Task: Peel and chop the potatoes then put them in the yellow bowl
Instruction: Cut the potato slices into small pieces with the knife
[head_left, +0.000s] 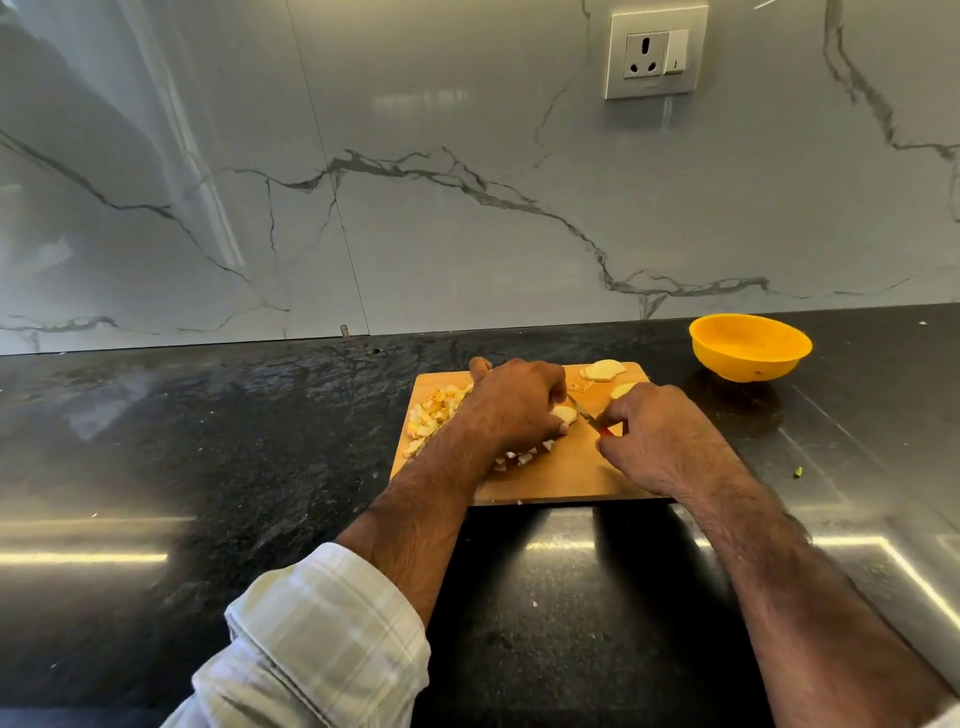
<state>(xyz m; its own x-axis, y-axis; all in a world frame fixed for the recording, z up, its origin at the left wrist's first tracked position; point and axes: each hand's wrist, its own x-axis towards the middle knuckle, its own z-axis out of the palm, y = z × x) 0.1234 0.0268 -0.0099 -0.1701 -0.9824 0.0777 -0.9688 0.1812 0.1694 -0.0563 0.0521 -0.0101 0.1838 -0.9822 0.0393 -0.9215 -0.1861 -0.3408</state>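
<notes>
A wooden cutting board (566, 478) lies on the dark counter. My left hand (511, 405) curls over a pale potato slice (565, 414) and holds it down on the board. My right hand (657, 434) grips a small knife (584, 410) with a red handle, its blade angled against that slice. A heap of chopped potato pieces (434, 413) sits at the board's left, with more pieces (524, 457) under my left wrist. Uncut potato slices (602, 370) lie at the board's far edge. The yellow bowl (748, 347) stands beyond the board, to the right.
The black stone counter (234, 441) runs wide to the left and front. A marble-patterned wall (467, 182) with a power socket (655, 52) rises right behind the board. A small green scrap (797, 472) lies on the counter at the right.
</notes>
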